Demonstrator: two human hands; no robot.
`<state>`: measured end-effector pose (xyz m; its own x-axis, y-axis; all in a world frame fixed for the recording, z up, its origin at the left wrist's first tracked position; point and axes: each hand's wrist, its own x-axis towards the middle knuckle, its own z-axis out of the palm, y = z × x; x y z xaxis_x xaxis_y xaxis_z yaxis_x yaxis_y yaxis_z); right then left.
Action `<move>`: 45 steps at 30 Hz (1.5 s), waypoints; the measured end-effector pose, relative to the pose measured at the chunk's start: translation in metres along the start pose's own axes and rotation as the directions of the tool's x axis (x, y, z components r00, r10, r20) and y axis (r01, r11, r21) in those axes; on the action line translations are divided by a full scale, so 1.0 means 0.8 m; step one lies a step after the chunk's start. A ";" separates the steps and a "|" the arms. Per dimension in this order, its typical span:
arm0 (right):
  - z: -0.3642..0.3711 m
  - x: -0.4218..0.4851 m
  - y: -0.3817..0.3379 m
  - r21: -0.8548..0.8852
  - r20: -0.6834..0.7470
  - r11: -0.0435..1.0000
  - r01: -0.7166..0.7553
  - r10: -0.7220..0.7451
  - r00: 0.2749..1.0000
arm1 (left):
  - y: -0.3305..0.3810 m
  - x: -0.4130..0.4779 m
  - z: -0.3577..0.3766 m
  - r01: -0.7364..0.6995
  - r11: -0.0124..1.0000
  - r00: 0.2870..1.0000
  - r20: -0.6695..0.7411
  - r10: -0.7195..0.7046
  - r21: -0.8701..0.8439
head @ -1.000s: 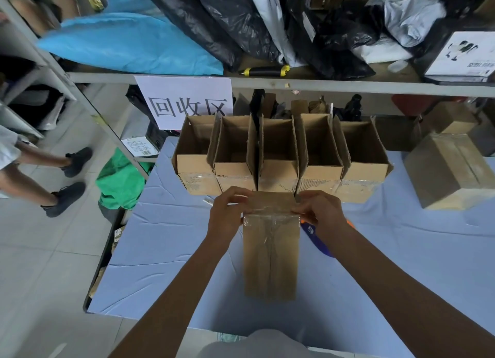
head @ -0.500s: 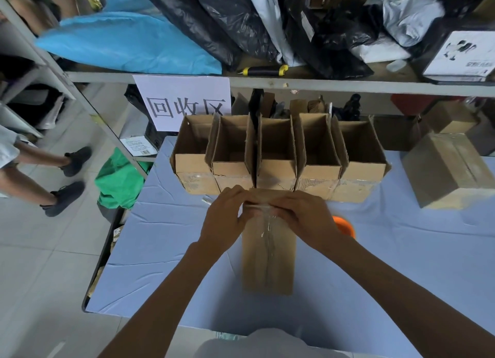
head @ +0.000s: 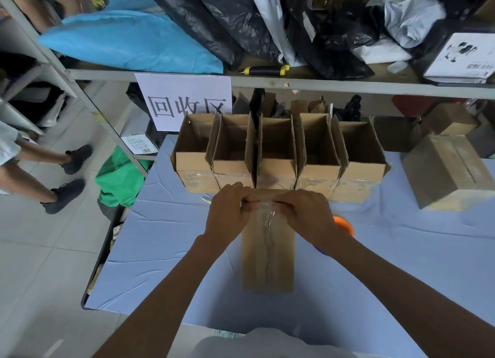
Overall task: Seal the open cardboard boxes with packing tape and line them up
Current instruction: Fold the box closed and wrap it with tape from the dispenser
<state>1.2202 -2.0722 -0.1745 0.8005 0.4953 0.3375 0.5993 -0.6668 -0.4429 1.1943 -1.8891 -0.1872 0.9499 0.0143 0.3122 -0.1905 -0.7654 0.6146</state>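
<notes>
Both hands — left hand (head: 227, 213), right hand (head: 305, 216) — pinch clear crinkled packing tape (head: 263, 210) over the far end of the long brown cardboard box (head: 267, 261) on the blue-covered table (head: 166, 250)

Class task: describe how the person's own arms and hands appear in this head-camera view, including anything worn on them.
Both forearms are bare up to the picture's lower edge; no sleeves, gloves, watch or bracelets show. No rings are visible on the left hand or the right hand, though the fingertips are partly hidden. A pale grey garment shows at the bottom edge, on the torso.
</notes>
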 end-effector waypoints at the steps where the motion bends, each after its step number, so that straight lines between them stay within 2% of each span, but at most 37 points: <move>1: 0.000 0.002 0.003 0.024 0.018 0.999 -0.033 0.033 0.999 | 0.000 0.000 0.000 -0.017 1.000 1.000 -0.004 0.017 -0.002; 3: 0.002 0.003 0.008 0.083 0.040 0.993 -0.088 0.084 0.996 | -0.002 0.000 0.000 -0.073 0.997 0.997 0.007 0.072 0.030; 6: 0.006 -0.003 0.009 0.114 0.058 0.991 -0.064 0.058 0.997 | -0.003 -0.002 0.003 -0.104 0.988 0.994 0.031 0.101 0.111; 11: 0.008 0.001 0.008 0.086 0.069 0.993 -0.083 0.077 0.995 | -0.001 -0.003 0.007 -0.061 0.998 0.997 0.052 0.062 -0.020; 15: 0.010 0.002 0.005 0.081 0.047 0.993 -0.083 0.079 0.996 | -0.001 -0.002 0.005 -0.013 1.000 0.999 0.037 0.013 -0.008; 22: 0.015 -0.004 0.012 0.205 0.044 0.964 -0.171 0.165 0.985 | -0.003 0.001 0.008 0.041 0.998 0.998 0.042 -0.039 -0.047; 25: 0.015 -0.014 0.013 0.343 0.188 0.903 -0.259 0.204 0.961 | -0.013 0.001 0.004 0.103 0.992 0.995 0.015 -0.102 -0.074; 27: 0.012 -0.016 0.013 0.434 0.269 0.836 -0.335 0.234 0.934 | -0.020 0.002 0.003 0.178 0.972 0.984 0.029 -0.176 -0.152; 30: 0.005 -0.010 0.012 0.525 0.239 0.720 -0.453 0.387 0.891 | -0.022 0.001 0.004 0.313 0.888 0.949 0.084 -0.303 -0.338; 32: 0.002 -0.005 0.012 0.495 0.226 0.721 -0.485 0.432 0.873 | -0.024 -0.002 0.008 0.367 0.849 0.929 0.106 -0.354 -0.380; 34: 0.001 -0.004 0.011 0.447 0.212 0.749 -0.489 0.442 0.871 | -0.030 -0.006 0.011 0.468 0.808 0.883 0.189 -0.429 -0.358; 36: 0.002 -0.006 0.014 0.451 0.189 0.740 -0.499 0.467 0.864 | -0.037 -0.016 0.015 0.594 0.742 0.795 0.368 -0.482 -0.312; 38: 0.006 -0.008 0.020 0.437 0.196 0.735 -0.519 0.485 0.852 | -0.044 -0.030 0.018 0.639 0.738 0.727 0.485 -0.486 -0.217; 39: 0.009 -0.009 0.024 0.401 0.206 0.756 -0.517 0.476 0.855 | -0.047 -0.036 0.020 0.629 0.753 0.730 0.479 -0.488 -0.193; 41: 0.013 -0.014 0.029 0.273 0.188 0.858 -0.435 0.397 0.899 | -0.050 -0.041 0.022 0.594 0.789 0.764 0.414 -0.494 -0.156; 43: 0.014 -0.021 0.032 0.166 0.180 0.965 -0.204 0.174 0.968 | -0.047 -0.038 0.020 0.565 0.820 0.782 0.377 -0.497 -0.091; 44: 0.014 -0.024 0.033 0.127 0.233 0.990 -0.061 0.030 0.972 | -0.047 -0.034 0.018 0.552 0.832 0.786 0.370 -0.496 -0.058; 45: 0.014 -0.026 0.035 0.082 0.323 0.994 0.076 -0.098 0.941 | -0.046 -0.030 0.016 0.538 0.842 0.790 0.370 -0.490 -0.034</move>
<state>1.2206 -2.0948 -0.2033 0.6965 0.7115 0.0931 0.6565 -0.5795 -0.4828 1.1821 -1.8691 -0.2266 0.9349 0.1481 -0.3225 0.3424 -0.6148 0.7105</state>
